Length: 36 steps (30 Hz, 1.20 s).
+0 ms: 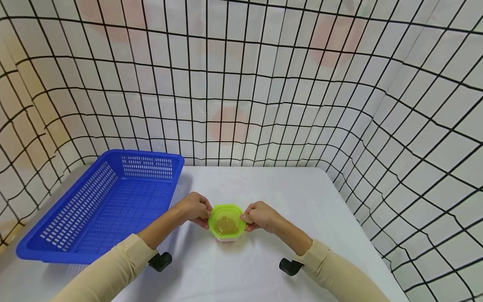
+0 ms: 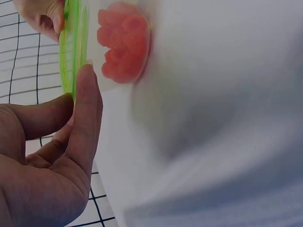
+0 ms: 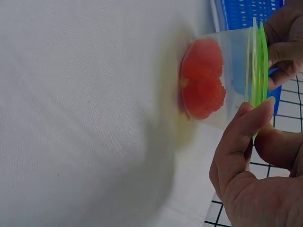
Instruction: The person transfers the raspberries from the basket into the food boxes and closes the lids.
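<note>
A small clear plastic food container (image 3: 234, 71) with a translucent green lid (image 1: 227, 221) is between my two hands, above the white table in front of me. Red raspberries (image 2: 124, 42) lie in its bottom, showing brownish through the lid in the head view. My left hand (image 1: 196, 209) pinches the lid's left edge, thumb on top and fingers under the rim. On the opposite edge, my right hand (image 1: 261, 217) pinches the rim between thumb and fingers. The lid sits flat across the container's top.
A large blue plastic basket (image 1: 175, 167) with slotted sides stands to the left, close to my left forearm. Black wire mesh (image 1: 264, 101) backed by white sheeting rises behind the table (image 1: 302, 193) and along both sides. Black wrist devices (image 1: 160, 261) hang under both sleeves.
</note>
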### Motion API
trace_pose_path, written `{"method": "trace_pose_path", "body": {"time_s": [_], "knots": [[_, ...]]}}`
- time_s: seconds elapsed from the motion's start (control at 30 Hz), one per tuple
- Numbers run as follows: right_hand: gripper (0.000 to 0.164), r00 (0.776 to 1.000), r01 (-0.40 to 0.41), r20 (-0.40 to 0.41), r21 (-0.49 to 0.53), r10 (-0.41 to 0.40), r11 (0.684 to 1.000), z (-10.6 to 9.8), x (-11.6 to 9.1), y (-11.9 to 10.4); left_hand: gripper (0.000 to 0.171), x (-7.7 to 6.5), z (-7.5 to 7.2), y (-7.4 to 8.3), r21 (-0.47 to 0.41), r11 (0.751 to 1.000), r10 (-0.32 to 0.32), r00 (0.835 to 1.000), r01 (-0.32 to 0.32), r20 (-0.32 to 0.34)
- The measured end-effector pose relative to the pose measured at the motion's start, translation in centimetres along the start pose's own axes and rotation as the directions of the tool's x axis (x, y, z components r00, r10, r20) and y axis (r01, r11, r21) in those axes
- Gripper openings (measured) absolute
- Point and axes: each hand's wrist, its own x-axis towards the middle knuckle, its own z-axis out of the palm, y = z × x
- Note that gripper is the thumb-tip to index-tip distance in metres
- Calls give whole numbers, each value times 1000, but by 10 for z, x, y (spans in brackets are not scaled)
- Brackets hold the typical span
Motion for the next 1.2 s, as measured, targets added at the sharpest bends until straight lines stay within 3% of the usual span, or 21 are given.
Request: {"method": "trace_pose_path", "body": {"time_s": [0.27,0.5,0.77,1.2], "knots": [[11,1000,10,-2,-12,-10,1000,0,-1,0,6,-2,-2,0,-14,1000,20,1000,-20,17],[10,997,36,72,31,-38,999,-6,-4,2,14,-7,-5,-1,-28,1000,7,998,-5,61],[13,991,13,132,85,-24,996,-8,-4,1,14,-10,-4,0,43,999,4,997,-7,72],[9,999,-19,50,-18,19,1000,1,-1,-4,18,-8,-5,-3,-7,1000,0,999,0,42]]}}
